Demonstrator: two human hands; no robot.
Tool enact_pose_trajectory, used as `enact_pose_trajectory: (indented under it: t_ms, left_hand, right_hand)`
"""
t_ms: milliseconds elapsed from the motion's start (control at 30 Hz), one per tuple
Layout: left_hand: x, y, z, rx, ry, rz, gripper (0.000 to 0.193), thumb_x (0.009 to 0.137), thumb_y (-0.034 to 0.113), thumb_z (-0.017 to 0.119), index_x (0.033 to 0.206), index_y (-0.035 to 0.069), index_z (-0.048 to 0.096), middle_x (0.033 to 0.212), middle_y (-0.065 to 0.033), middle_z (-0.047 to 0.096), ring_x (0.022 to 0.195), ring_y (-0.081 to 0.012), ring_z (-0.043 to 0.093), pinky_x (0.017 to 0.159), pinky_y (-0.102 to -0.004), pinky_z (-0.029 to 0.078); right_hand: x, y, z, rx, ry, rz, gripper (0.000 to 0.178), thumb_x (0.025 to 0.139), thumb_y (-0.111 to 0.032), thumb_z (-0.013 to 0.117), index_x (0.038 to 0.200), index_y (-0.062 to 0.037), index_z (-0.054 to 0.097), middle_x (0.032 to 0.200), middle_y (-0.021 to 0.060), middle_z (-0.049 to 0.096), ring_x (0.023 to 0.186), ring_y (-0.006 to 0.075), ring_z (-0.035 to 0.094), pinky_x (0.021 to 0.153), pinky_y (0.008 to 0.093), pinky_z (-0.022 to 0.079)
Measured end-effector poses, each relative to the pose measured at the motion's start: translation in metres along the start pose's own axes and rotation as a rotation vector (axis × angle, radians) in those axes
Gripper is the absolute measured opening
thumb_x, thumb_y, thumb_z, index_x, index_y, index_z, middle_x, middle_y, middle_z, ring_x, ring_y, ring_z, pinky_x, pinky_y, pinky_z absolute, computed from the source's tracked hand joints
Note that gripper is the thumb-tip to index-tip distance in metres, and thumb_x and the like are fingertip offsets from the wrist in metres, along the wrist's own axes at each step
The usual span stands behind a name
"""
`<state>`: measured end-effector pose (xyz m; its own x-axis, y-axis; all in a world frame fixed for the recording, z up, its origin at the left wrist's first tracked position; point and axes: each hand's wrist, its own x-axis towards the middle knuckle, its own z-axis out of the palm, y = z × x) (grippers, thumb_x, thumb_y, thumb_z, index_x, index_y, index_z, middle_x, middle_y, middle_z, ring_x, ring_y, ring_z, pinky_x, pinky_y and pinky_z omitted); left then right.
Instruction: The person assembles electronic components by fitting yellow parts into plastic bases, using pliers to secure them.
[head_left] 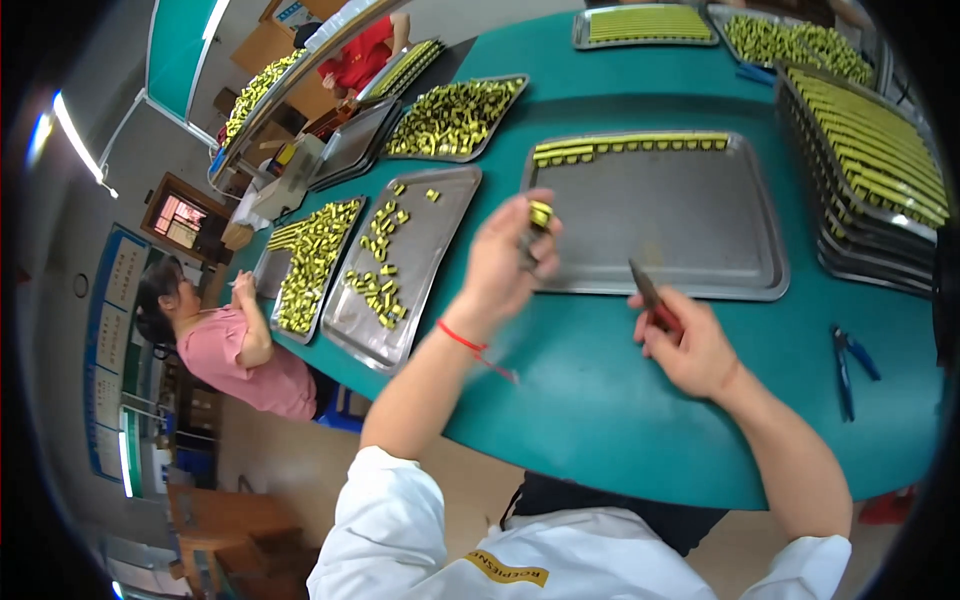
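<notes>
Over the near part of the green counter [590, 400], the person's right hand [690, 350] was closed round a red-handled tool [650, 293], holding it above the surface just beside a tray. The tool's long axis ran slantwise from the palm, its dark, narrow tip pointing up to the left, away from the body and towards the tray. The left hand [508, 250], palm turned inward and a red cord [460, 338] at its wrist, pinched a small yellow-and-black piece [540, 213] at the fingertips; from where I stood, blur kept me from telling which way that piece's long axis lay.

Just beyond, the wide metal tray [660, 220] carried a row of pieces [640, 142] along its far edge, running left to right, with a shorter row nestled against it at the left end. Off to the right lay blue-handled pliers [845, 365], their head pointing away from the person and their handles spread. Behind them rose a stack of filled trays [870, 150]. To the left, another tray [430, 240] held loose, scattered pieces [380, 270], and past it a heaped tray [455, 115] slanted. Farther left, a co-worker in a pink shirt [245, 360] stood at the counter's edge.
</notes>
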<state>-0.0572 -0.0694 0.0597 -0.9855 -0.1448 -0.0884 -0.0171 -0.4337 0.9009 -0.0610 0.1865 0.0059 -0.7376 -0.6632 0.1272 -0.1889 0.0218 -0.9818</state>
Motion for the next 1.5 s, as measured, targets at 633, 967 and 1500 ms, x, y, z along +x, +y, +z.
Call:
enact_pose_trajectory:
  t_ms: [633,967,1500]
  left_hand:
    - [-0.037,-0.061,0.01,0.045,-0.225,-0.046,0.028,0.1,0.023,0.058,0.115,0.0,0.057,0.085,-0.0034,0.056,0.067,-0.0087,0.046,0.06,-0.0244,0.041]
    - [-0.044,-0.063,0.014,0.243,-0.227,0.032,0.033,0.095,0.019,0.067,0.123,0.003,0.059,0.085,0.0019,0.055,0.067,-0.0049,0.046,0.058,-0.0209,0.038]
    - [-0.039,-0.071,0.01,0.244,-0.248,0.089,0.029,0.093,0.014,0.07,0.116,0.002,0.057,0.1,-0.0002,0.059,0.093,-0.0061,0.056,0.081,-0.0231,0.047]
  right_hand:
    - [0.013,-0.015,0.02,0.064,0.212,0.299,0.022,0.076,0.011,0.037,0.085,0.0003,0.054,0.07,0.0072,0.055,0.057,0.0145,0.054,0.052,0.0294,0.044]
    - [0.001,-0.002,0.019,0.065,0.2,0.156,0.024,0.079,0.011,0.038,0.091,0.0014,0.056,0.074,0.0066,0.06,0.061,0.0131,0.058,0.058,0.0276,0.05]
    - [0.001,-0.004,0.014,0.041,0.175,0.114,0.025,0.08,0.012,0.037,0.093,0.0035,0.056,0.074,0.0093,0.061,0.063,0.0154,0.061,0.06,0.0285,0.051]
